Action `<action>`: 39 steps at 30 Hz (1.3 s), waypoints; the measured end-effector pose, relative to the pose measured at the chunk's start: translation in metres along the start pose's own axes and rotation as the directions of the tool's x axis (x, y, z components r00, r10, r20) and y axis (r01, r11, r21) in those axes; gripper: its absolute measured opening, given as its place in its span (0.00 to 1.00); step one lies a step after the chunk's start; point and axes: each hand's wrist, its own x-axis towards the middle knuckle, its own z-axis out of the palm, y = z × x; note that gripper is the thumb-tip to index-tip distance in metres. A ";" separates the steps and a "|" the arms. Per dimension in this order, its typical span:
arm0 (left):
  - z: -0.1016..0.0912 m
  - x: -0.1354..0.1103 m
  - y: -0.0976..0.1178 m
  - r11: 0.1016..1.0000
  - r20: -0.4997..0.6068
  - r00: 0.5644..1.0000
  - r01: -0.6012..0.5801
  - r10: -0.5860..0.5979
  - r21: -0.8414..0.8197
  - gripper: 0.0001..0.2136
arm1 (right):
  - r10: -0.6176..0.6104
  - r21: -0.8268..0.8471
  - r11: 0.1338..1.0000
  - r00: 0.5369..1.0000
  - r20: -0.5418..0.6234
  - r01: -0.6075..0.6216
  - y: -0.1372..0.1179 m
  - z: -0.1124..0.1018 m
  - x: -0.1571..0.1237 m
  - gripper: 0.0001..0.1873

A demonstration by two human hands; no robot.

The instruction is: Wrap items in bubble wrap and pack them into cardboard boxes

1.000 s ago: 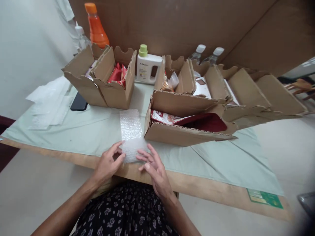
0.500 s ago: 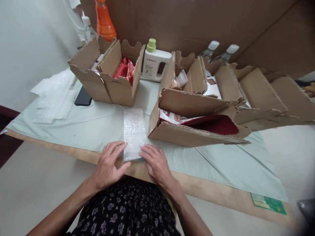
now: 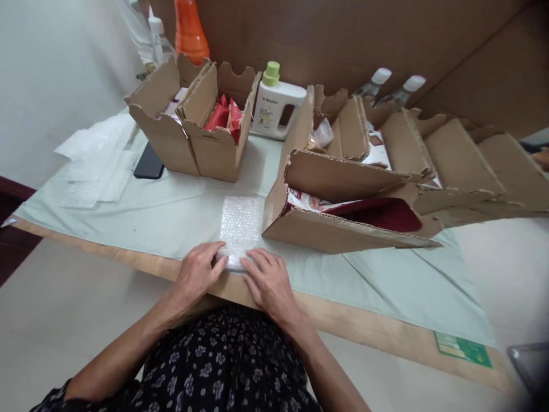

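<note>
Both hands (image 3: pixel 234 277) flat, pressing bubble wrap (image 3: pixel 239 229)

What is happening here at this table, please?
A person sits at the table with both hands laid flat on the near end of a strip of bubble wrap. The left hand and the right hand touch it side by side, fingers spread, not gripping. The strip lies on a pale green cloth. Just to its right stands an open cardboard box with red packaging inside. More open boxes and a white bottle stand further back.
</note>
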 end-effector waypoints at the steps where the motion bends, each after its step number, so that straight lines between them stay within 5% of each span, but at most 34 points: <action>1: -0.002 -0.002 0.001 0.999 -0.029 0.999 -0.037 0.038 0.021 0.14 | 0.008 0.014 1.000 1.000 0.007 -0.008 0.001 0.003 0.002 0.14; 7: -0.014 -0.020 0.006 0.974 0.029 0.974 -0.221 0.223 -0.047 0.13 | 0.145 0.248 0.956 0.987 0.062 -0.156 0.002 0.000 0.005 0.14; 12: 0.003 0.004 -0.005 0.991 0.036 0.991 -0.129 0.129 0.018 0.14 | 0.138 0.063 0.989 0.986 -0.095 -0.132 -0.001 -0.004 0.003 0.14; 16: 0.004 0.012 -0.006 0.981 -0.016 0.983 -0.182 0.184 0.067 0.14 | 0.079 -0.001 0.997 0.997 0.027 -0.079 0.004 0.001 0.010 0.14; 20: -0.008 -0.006 -0.001 0.964 0.014 0.965 -0.261 0.262 -0.043 0.14 | 0.135 0.174 0.974 0.989 0.060 -0.143 0.007 -0.001 0.011 0.12; 23: -0.009 -0.009 -0.002 0.974 0.034 0.975 -0.218 0.221 -0.066 0.13 | 0.173 0.204 0.962 0.984 0.049 -0.179 0.003 -0.007 0.004 0.14; 28: 0.002 0.016 -0.009 0.993 0.000 0.995 -0.102 0.102 0.061 0.15 | 0.130 -0.039 0.991 0.991 -0.005 -0.131 -0.003 -0.004 0.006 0.19; 32: -0.003 0.015 -0.006 0.989 -0.066 0.993 0.089 -0.097 -0.116 0.20 | 0.151 -0.005 0.989 0.987 0.050 -0.151 0.003 0.006 0.024 0.16; 36: -0.011 -0.010 0.008 0.746 0.075 0.910 0.379 -0.408 -0.547 0.34 | 0.305 0.307 0.905 0.952 0.022 -0.296 0.002 0.006 0.029 0.14; 39: -0.012 -0.020 0.021 0.492 0.262 0.871 0.457 -0.415 -0.741 0.41 | 0.309 0.501 0.801 0.943 0.121 -0.327 -0.006 -0.003 0.017 0.12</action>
